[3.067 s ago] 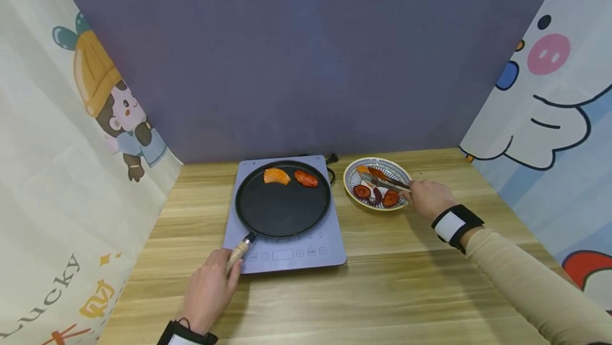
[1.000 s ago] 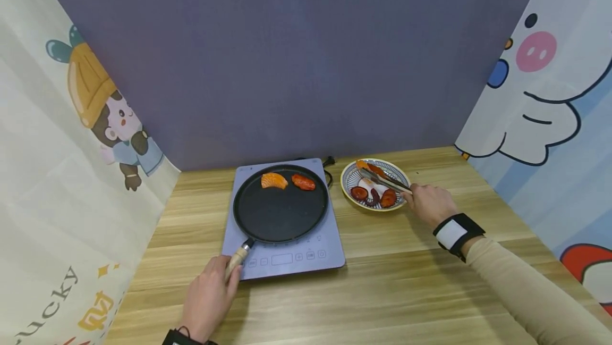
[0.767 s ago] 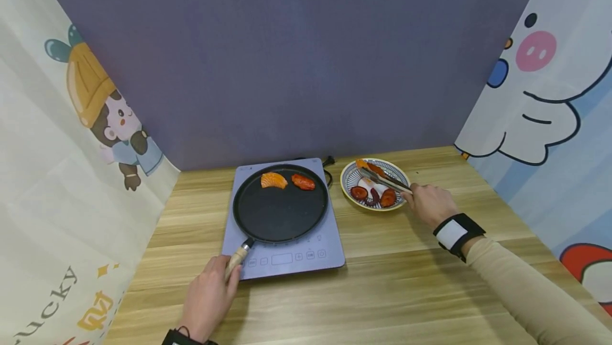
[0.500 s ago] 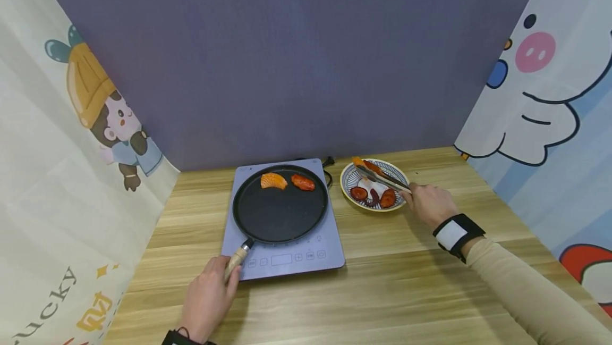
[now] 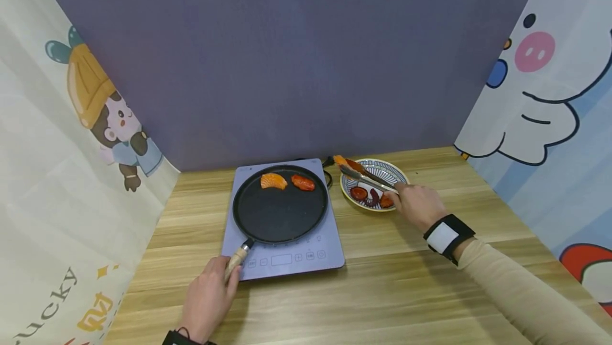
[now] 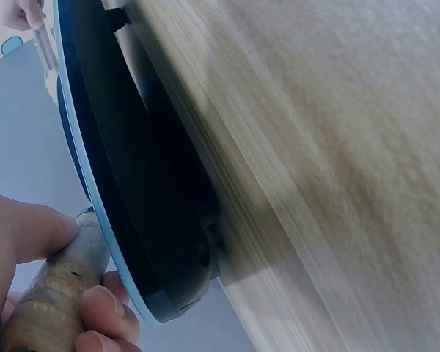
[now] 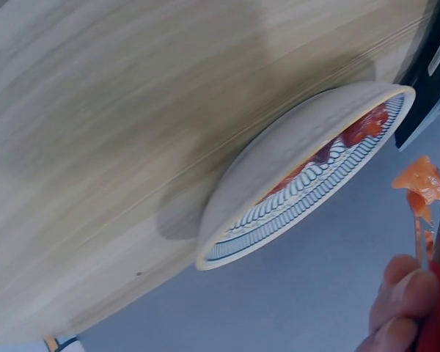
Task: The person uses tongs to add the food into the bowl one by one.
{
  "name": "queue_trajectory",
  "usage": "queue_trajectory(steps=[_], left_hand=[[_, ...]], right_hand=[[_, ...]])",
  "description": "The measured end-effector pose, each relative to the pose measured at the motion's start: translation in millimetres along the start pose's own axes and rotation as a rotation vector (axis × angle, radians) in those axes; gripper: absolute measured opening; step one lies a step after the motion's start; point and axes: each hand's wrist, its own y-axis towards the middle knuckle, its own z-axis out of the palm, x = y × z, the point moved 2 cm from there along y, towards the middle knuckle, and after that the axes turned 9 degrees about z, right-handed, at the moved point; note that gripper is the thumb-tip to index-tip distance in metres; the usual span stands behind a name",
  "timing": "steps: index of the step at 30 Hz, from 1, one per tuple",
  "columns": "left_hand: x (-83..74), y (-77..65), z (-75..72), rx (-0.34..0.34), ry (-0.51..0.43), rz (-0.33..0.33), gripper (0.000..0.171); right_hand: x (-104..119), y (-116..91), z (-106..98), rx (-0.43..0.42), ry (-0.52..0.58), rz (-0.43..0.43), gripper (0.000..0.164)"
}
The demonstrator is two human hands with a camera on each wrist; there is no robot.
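My left hand (image 5: 207,292) grips the wooden handle (image 5: 234,264) of a flat black frying pan (image 5: 282,217); the left wrist view shows thumb and fingers around that handle (image 6: 55,301). In the pan lie an orange salmon-like slice (image 5: 274,181) and a red piece of food (image 5: 303,183). My right hand (image 5: 421,205) holds metal tongs (image 5: 367,179). Their tips pinch another orange slice (image 5: 340,161), also in the right wrist view as a slice (image 7: 419,178), raised beyond the left rim of the patterned bowl (image 5: 400,176). Several reddish pieces (image 5: 358,193) remain in the bowl.
Beneath the pan is a lilac induction cooker (image 5: 332,252) with touch controls at its front. A black cord (image 5: 329,175) runs behind its right side. Both stand on a wooden table (image 5: 382,292), with a grey-purple panel (image 5: 306,68) behind and printed curtains (image 5: 43,175) at the sides.
My right hand has moved left with the tongs, and the orange slice has come out of the bowl past its left rim. The left hand and pan stay put.
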Motion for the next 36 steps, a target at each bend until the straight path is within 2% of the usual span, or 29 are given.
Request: queue_trajectory(steps=[10,18,28,36], left_hand=[[-0.1,0.1,-0.3,0.006,-0.001,-0.006,0.028],[0.1,0.2,0.0,0.001,0.008,0.002,0.028],[-1.0,0.3,-0.5,0.014,0.006,-0.015,0.029],[-0.7,0.4,-0.7,0.015,0.003,-0.011,0.029]], right_hand=[[22,2,1,-0.055,-0.007,-0.049,0.032],[43,2,-1,-0.145,0.006,-0.12,0.034],[65,5,1,-0.177,0.025,-0.176,0.034],[84,7,4,-0.169,0.039,-0.185,0.031]])
